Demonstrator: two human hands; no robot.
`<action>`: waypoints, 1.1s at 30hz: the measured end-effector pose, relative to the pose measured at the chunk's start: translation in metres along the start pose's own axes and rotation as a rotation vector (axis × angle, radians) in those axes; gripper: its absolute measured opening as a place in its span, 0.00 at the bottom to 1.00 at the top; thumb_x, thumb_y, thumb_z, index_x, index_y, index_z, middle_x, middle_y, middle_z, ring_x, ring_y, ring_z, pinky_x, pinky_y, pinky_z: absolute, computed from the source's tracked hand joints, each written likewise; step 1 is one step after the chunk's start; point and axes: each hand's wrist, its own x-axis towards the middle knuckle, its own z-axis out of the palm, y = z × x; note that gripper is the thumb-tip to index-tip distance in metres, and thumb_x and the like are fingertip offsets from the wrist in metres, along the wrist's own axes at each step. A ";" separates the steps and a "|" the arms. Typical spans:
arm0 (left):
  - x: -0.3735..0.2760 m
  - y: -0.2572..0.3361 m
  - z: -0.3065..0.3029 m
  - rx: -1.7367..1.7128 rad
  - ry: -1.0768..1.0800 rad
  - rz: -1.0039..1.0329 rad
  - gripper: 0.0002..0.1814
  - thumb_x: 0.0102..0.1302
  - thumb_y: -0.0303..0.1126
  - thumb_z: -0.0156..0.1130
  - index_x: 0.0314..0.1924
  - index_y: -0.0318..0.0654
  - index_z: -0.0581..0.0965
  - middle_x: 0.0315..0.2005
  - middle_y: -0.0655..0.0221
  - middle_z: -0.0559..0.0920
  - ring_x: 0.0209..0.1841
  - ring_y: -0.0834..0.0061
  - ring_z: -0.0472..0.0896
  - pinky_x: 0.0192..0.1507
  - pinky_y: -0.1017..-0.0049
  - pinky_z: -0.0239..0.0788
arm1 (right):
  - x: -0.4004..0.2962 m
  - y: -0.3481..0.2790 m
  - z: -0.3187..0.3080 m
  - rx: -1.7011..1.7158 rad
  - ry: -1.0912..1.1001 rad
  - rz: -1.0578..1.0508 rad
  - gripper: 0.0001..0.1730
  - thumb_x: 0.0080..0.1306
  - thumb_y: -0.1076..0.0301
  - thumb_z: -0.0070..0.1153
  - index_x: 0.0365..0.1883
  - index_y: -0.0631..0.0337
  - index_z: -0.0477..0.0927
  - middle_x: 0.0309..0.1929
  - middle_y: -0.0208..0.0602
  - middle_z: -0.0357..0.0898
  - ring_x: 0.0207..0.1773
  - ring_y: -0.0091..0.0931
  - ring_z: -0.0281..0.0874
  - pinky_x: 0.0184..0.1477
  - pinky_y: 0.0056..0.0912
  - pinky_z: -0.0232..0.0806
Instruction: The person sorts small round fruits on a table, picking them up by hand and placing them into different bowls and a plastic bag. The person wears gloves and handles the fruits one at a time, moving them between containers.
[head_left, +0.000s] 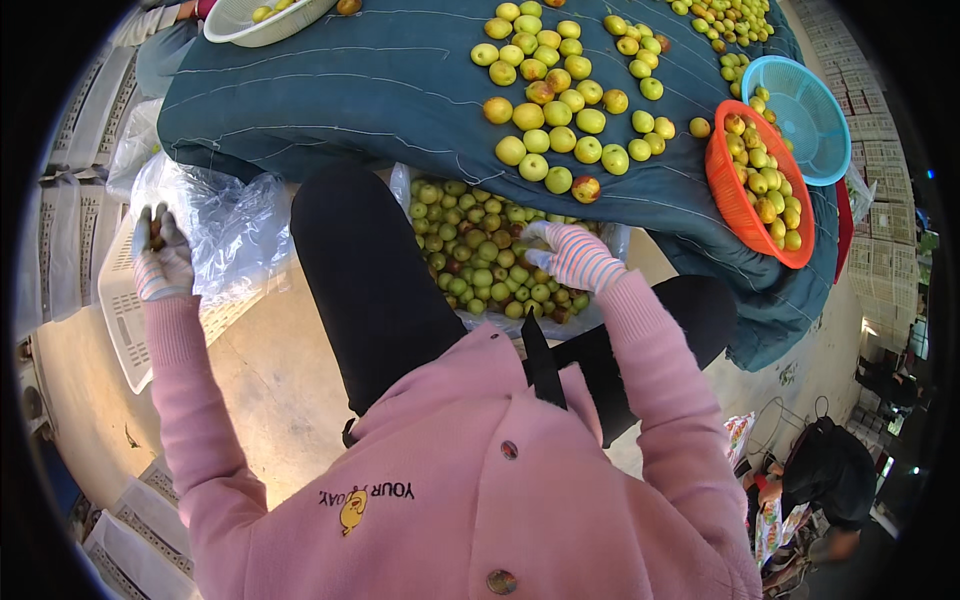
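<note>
My left hand, in a striped knit glove, is raised at the left with its fingers curled around a brownish jujube. It is above a white plastic crate draped with clear plastic film. Between my knees lies a heap of green and reddish jujubes in a container lined with plastic. My right hand, gloved alike, hovers at the right side of this heap. Its thumb and fingers are apart, with no fruit visibly held.
Loose jujubes are spread over a dark green quilted cover. An orange basket of jujubes tilts against a blue basket at the right. A white basket is at the far left. Behind, at lower right, a person bends over.
</note>
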 end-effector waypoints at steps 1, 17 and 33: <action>0.021 0.016 -0.046 -0.030 0.244 0.030 0.17 0.71 0.31 0.59 0.55 0.30 0.74 0.53 0.52 0.78 0.46 0.64 0.80 0.43 0.74 0.82 | 0.011 0.011 0.016 -0.129 -0.074 0.174 0.33 0.68 0.54 0.58 0.68 0.55 0.68 0.61 0.52 0.75 0.62 0.43 0.75 0.61 0.43 0.70; -0.116 -0.060 0.148 0.954 -0.323 0.448 0.21 0.78 0.43 0.46 0.60 0.36 0.73 0.58 0.59 0.77 0.48 0.73 0.80 0.51 0.72 0.73 | 0.099 -0.041 0.112 -0.435 0.014 -0.035 0.46 0.65 0.60 0.60 0.78 0.38 0.51 0.82 0.37 0.37 0.77 0.43 0.54 0.75 0.53 0.50; 0.002 -0.272 0.294 1.020 -0.645 0.759 0.21 0.66 0.26 0.62 0.59 0.35 0.73 0.55 0.58 0.75 0.53 0.68 0.78 0.57 0.72 0.71 | 0.030 0.094 0.062 -0.575 -0.156 0.500 0.35 0.73 0.66 0.41 0.77 0.33 0.53 0.82 0.32 0.38 0.80 0.40 0.49 0.77 0.52 0.47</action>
